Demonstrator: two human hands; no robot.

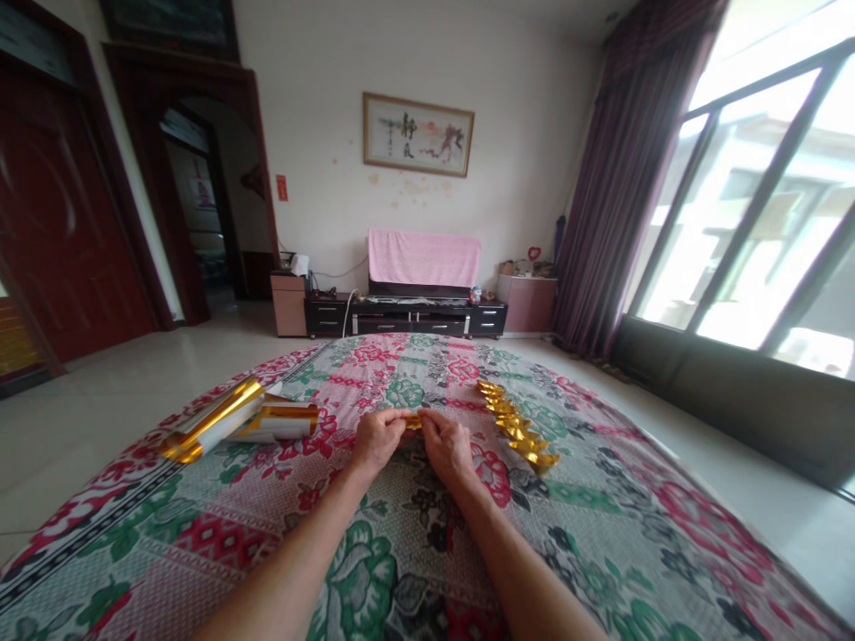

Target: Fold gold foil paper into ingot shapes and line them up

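Observation:
Between my two hands is a small piece of gold foil paper (414, 421), mostly hidden by my fingers. My left hand (383, 440) pinches its left end, and my right hand (446, 442) pinches the right end. Both hands are close together above the flowered cloth (361, 579). To the right of my right hand stands a row of several folded gold paper ingots (514, 424). Off to the left lie curled sheets of gold and white paper (220, 417), partly rolled over one another.
The cloth covers a wide rounded surface in front of me. Beyond it are a low black TV cabinet (427, 316) with a pink towel (424, 258) over the screen, and side cabinets. Purple curtains (601, 196) and large windows (748, 205) are at right, a red door (67, 196) at left.

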